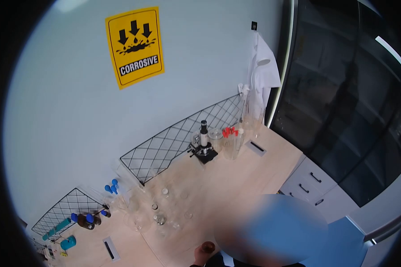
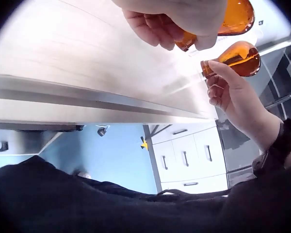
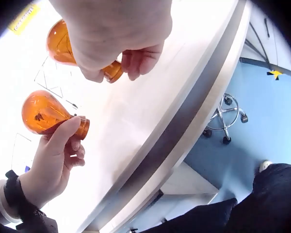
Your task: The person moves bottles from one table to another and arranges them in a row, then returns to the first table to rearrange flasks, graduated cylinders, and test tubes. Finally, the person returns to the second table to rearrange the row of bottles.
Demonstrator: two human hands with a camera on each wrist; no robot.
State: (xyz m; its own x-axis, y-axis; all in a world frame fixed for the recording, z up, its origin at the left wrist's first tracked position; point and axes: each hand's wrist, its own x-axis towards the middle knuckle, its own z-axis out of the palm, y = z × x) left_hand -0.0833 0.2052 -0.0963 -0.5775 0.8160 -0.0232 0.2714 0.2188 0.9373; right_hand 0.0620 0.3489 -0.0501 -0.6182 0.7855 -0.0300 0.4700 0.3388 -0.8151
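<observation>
My left hand (image 2: 179, 19) pinches the neck of an amber round-bodied flask (image 2: 236, 18) at the top of the left wrist view. In the right wrist view this same left hand (image 3: 48, 167) has its thumb across the neck of the flask (image 3: 42, 112), which lies tilted with its mouth toward the lower right. A second amber flask (image 3: 59, 42) is held at its neck by my right hand (image 3: 116, 31); the left wrist view shows that right hand (image 2: 242, 99) too. Head view: one hand (image 1: 201, 257) grips a flask (image 1: 208, 247) at the bottom; the other is not discernible.
Clear glassware (image 1: 160, 219) stands on the pale bench (image 1: 272, 164), with a microscope (image 1: 204, 144) and red-topped tubes (image 1: 230, 132) behind. Brown bottles (image 1: 85, 221) stand far left. A blurred oval covers the lower right. A wheeled chair base (image 3: 225, 119) is on the floor.
</observation>
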